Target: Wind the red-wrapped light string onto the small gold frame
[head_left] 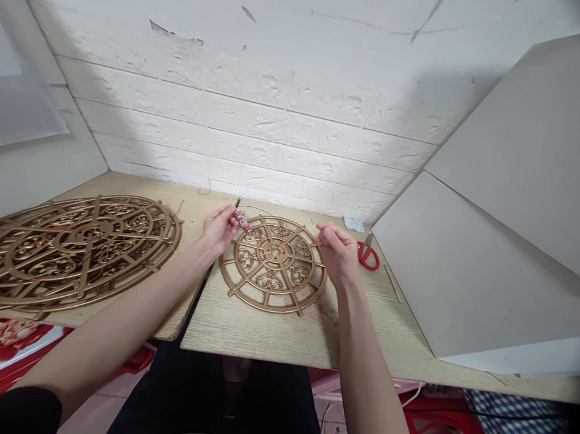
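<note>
A small round gold openwork panel (273,263) lies flat on the wooden table (264,332) in front of me. My left hand (218,228) rests at its upper left rim, fingers pinched on a short string of red and white beads (242,221). A thin wire (266,210) arcs from the beads toward my right hand (337,251). That hand hovers at the panel's right rim with fingers curled in a pinch, seemingly on the wire's other end.
A larger stack of gold openwork discs (69,247) fills the table's left side. Red-handled scissors (368,255) lie right of the small panel, with a thin stick (393,284) beyond. White boards (487,253) lean on the right; a brick-pattern wall stands behind.
</note>
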A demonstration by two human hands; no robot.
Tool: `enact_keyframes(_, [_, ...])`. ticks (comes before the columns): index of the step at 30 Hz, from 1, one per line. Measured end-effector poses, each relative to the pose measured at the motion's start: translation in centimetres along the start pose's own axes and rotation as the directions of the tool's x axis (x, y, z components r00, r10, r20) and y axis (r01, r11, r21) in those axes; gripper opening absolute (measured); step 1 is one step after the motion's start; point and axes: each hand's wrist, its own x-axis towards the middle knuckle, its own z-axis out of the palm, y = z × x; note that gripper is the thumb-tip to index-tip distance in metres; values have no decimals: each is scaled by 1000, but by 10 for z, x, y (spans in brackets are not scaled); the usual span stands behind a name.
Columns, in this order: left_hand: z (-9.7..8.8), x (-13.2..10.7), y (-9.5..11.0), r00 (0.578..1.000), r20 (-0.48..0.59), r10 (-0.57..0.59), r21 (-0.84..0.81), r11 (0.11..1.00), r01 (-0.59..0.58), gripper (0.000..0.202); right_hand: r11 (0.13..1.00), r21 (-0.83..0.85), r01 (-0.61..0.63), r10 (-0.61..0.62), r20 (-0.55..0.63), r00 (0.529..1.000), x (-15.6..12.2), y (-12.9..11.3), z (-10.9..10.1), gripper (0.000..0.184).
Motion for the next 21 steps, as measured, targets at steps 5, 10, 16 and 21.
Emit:
enact_keyframes(5, [-1,1,-1,1000,14,3,-2,1000,-3,11,990,137,38,-20,-135,991,4,-4,-1,14])
enact_keyframes(10, [-1,1,0,1000,15,-4,0,1000,4,11,967,240,82,-27,-224,974,5,-9,-2,16])
enact_keyframes(16, [-2,2,-1,1000,13,-1,-1,1000,1,11,948,304,95,-5,-285,959,5,-12,-5,17])
enact_keyframes(21, [0,-1,0,1000,7,3,1,1000,-3,11,925,357,132,-14,-316,949,6,-13,-10,16])
